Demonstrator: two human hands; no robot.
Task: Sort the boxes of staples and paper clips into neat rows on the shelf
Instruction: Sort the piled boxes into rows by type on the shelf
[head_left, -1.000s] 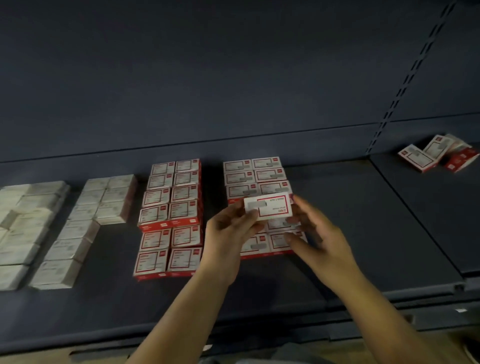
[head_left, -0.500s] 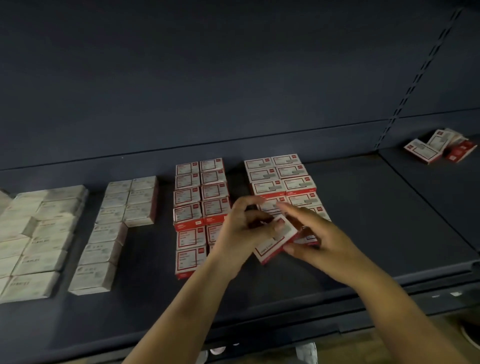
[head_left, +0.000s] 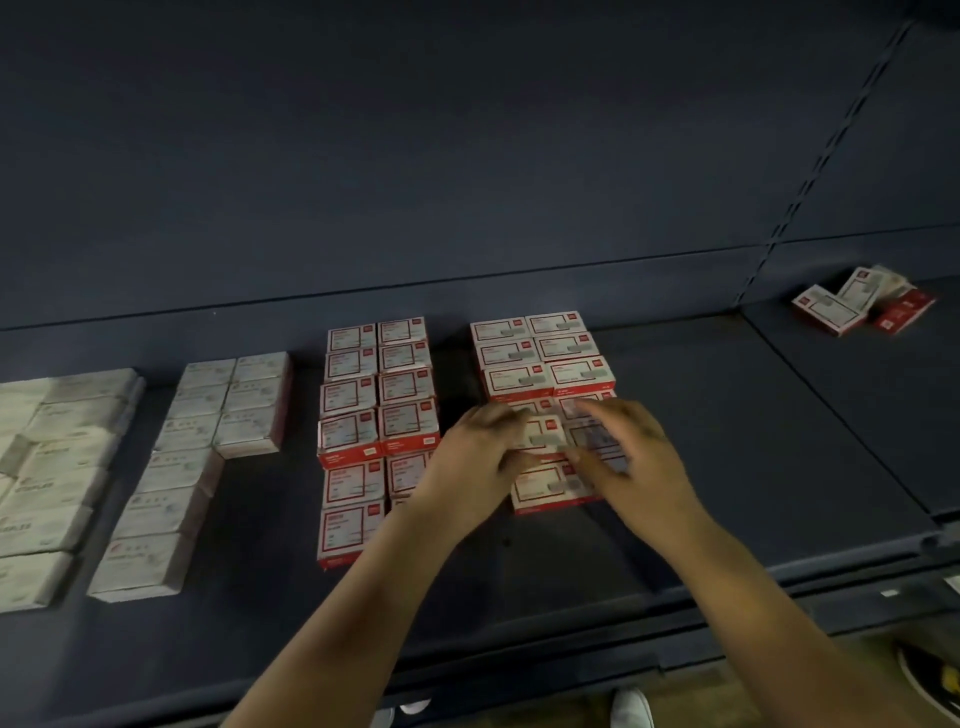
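Observation:
Two blocks of red-and-white boxes lie in double rows on the dark shelf, a left block and a right block. Both my hands are over the front half of the right block. My left hand pinches the left edge of one red-and-white box that lies flat in the left row. My right hand has its fingers stretched over the neighbouring boxes, touching them; it is blurred. Another box sits at the front of that row. The hands hide several boxes.
Rows of white boxes fill the shelf to the left, with more at the far left edge. A loose pile of red-and-white boxes lies on the adjoining shelf to the right, past a slotted upright. Bare shelf shows in front of the blocks.
The box that both hands held up above the right block has come down flat into the row. My right hand has shifted over the boxes beside it. The camera has turned slightly.

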